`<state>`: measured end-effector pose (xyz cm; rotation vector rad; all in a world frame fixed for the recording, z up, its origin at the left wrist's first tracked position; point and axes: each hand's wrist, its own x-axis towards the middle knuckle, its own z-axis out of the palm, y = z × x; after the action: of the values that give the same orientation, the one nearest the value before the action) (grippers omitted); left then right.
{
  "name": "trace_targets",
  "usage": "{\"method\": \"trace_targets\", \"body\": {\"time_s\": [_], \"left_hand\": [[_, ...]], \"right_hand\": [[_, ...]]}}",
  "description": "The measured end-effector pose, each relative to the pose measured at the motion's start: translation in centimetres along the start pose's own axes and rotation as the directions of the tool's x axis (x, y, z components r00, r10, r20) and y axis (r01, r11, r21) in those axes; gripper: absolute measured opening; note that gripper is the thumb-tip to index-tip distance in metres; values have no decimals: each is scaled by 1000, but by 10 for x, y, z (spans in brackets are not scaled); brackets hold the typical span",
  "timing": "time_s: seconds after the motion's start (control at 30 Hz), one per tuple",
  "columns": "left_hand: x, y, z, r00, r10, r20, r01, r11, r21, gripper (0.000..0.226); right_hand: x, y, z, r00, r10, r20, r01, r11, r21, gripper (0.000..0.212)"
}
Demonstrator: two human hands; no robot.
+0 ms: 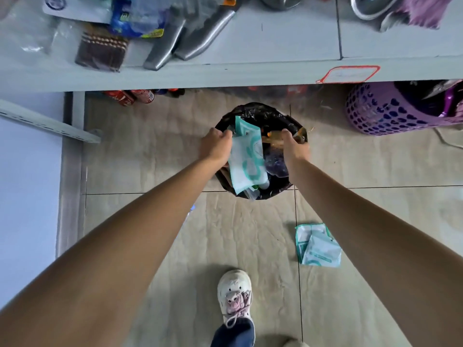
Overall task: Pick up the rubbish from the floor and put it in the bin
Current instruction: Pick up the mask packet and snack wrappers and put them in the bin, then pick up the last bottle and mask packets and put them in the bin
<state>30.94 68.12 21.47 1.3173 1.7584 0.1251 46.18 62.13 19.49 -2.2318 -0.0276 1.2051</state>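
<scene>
From the head camera, both your arms reach forward and down over the bin [260, 111], a round bin lined with a black bag that stands on the tiled floor [155, 151] directly under your hands. Your left hand [216, 146] is closed around the upper edge of a white and teal wrapper [248, 156], which hangs down from your fingers over the bin's mouth (its lower end lies among the rubbish already inside). Your right hand [294, 146] is closed on a brownish piece of rubbish [275, 137] at the bin's far right rim; what exactly it is, the blur hides.

Behind your right forearm, nearer your body, a second teal and white wrapper [318, 245] lies flat on the floor, well apart from the bin. Your shoe [234, 294] stands between your two arms, closer to you than that wrapper.

Beyond your hands a grey shelf [275, 71] carries mixed goods, and to the far right of your right hand a purple basket [380, 113] sits on the floor.
</scene>
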Motion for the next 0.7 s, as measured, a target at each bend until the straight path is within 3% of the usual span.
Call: {"method": "trace_targets", "body": {"time_s": [0.17,0.27,0.4,0.53,0.7], "left_hand": [[-10,-22,16,986,69,153,-91,985,144,40],[-18,-27,22,983,162,91,-175,972,159,43],[-40,-44,9,956,255,-149,-216,948,232,43],[-65,-81,-7,961,195,-194,-153,965,212,41],[-90,-149,-9,973,47,-225,1,978,207,35]], "right_hand": [[-2,28,-12,963,-263,66,271,925,-268,55],[-13,43,-19,918,-360,168,398,836,-377,54],[-30,67,-39,894,-443,70,440,835,-332,45],[-43,107,-71,878,-478,3,452,829,-328,35],[-35,166,-111,904,-427,20,399,825,-401,35]]}}
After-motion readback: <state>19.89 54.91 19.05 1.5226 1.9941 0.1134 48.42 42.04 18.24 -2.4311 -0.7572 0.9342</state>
